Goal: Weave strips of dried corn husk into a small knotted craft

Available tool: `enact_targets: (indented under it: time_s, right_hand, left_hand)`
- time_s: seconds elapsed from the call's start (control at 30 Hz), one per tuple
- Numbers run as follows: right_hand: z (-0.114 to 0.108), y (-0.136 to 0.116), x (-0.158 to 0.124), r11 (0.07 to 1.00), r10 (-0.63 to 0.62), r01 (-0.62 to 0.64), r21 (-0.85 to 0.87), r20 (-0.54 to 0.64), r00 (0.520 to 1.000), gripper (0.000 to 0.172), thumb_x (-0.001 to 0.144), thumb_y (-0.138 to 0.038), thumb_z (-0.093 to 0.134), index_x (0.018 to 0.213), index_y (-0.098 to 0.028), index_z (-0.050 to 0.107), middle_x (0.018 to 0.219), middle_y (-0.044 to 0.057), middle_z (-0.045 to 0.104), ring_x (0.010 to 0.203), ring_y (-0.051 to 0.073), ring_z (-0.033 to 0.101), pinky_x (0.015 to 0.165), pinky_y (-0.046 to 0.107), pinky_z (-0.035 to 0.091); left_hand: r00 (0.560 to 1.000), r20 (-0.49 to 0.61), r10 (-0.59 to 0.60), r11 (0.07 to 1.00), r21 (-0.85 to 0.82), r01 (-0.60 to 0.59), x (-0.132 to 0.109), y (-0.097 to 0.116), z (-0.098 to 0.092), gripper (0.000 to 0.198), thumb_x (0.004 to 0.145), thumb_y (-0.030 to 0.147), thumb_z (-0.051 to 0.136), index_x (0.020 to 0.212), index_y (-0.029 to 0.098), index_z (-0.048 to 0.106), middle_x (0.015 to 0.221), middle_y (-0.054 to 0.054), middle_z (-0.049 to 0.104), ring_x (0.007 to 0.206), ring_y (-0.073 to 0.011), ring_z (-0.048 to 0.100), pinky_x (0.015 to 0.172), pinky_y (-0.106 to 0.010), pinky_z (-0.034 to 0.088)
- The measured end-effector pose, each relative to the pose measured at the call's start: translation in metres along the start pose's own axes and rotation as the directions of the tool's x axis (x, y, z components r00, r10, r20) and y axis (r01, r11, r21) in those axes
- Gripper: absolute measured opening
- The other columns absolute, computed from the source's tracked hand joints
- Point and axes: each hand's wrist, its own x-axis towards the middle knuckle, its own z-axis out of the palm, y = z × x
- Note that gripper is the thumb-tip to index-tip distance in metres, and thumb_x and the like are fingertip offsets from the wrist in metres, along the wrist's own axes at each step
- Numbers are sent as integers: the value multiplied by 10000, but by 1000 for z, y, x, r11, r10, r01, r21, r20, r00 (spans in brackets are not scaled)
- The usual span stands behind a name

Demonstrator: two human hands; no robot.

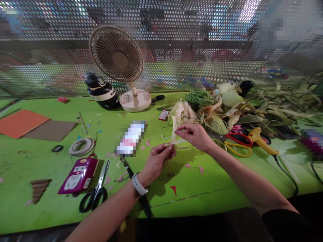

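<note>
Both my hands are raised a little over the green table, working one pale strip of corn husk. My right hand pinches the strip's upper end between thumb and fingertips. My left hand, with a white watch on its wrist, is closed round the strip's lower end. A heap of corn husks and green leaves lies just behind my right hand.
Red-and-yellow scissors and a yellow glue gun lie to the right. Black scissors, a purple power strip, a tape roll and cardboard sheets lie left. A desk fan and dark bottle stand before perforated mesh.
</note>
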Motion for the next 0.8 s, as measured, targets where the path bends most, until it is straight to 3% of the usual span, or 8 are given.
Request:
enact_targets:
  time_s: [0.13, 0.27, 0.37, 0.43, 0.53, 0.63, 0.7, 0.8]
  right_hand:
    - [-15, -4, 4, 948, 160, -197, 248, 162, 974, 362, 756, -387, 675, 1025, -152, 610, 502, -86, 431, 405, 47, 302, 388, 196, 205]
    - [-29, -12, 4, 759, 269, -410, 506, 330, 905, 397, 751, -350, 657, 1090, -161, 574, 607, -38, 584, 397, 56, 422, 362, 187, 306]
    - [-31, -16, 5, 643, 192, -340, 686, 286, 939, 424, 792, -366, 562, 1178, -194, 527, 894, 47, 694, 711, 146, 651, 621, 277, 518]
    - [-30, -15, 7, 606, 173, -234, 760, 161, 972, 413, 803, -369, 527, 1189, -222, 508, 1074, 56, 674, 881, 172, 661, 757, 330, 525]
    - [-27, -7, 9, 669, 251, -164, 725, -13, 968, 281, 779, -339, 573, 1024, -202, 572, 872, 21, 684, 691, 133, 636, 643, 275, 505]
    - [-22, 3, 7, 846, 235, -190, 498, -27, 972, 159, 764, -317, 625, 779, -162, 589, 583, -31, 558, 485, 84, 486, 485, 218, 389]
    - [-16, 4, 4, 936, 135, -141, 323, 41, 990, 179, 778, -318, 624, 722, -153, 583, 582, -31, 526, 503, 79, 453, 486, 213, 351]
    - [-6, -1, -1, 977, -24, 1, 215, 107, 994, 137, 783, -285, 629, 799, -154, 596, 724, -6, 564, 630, 98, 496, 582, 230, 392]
  left_hand:
    - [999, 8, 33, 996, 79, -33, 1, -3, -3, 276, 577, 290, 828, 812, 168, 749, 681, -30, 724, 579, -79, 624, 543, -164, 478]
    - [999, 28, 45, 985, 167, -49, 0, -3, -3, 259, 586, 308, 821, 800, 178, 755, 696, -32, 730, 556, -71, 601, 517, -160, 463]
    - [998, 46, 30, 983, 180, -38, -1, -4, -3, 226, 600, 303, 815, 782, 183, 756, 717, -32, 735, 542, -65, 584, 525, -168, 471]
    - [999, 48, 26, 986, 165, -34, -1, -4, -3, 215, 603, 296, 813, 778, 184, 757, 706, -27, 732, 534, -59, 575, 531, -166, 473]
    - [999, 25, 36, 989, 143, -39, -1, -3, -2, 236, 593, 296, 817, 794, 188, 756, 703, -20, 731, 531, -55, 577, 521, -156, 470]
    - [997, -19, 71, 990, 126, -68, -1, -2, -2, 276, 570, 306, 828, 813, 200, 753, 726, -13, 736, 565, -67, 611, 540, -161, 487]
    - [994, -22, 105, 985, 139, -101, 0, -3, -3, 271, 574, 308, 825, 813, 203, 750, 733, -11, 738, 577, -73, 622, 555, -169, 495]
    - [990, 8, 140, 972, 188, -139, 1, -4, -5, 243, 615, 308, 804, 827, 204, 747, 730, -11, 738, 569, -70, 614, 543, -166, 479]
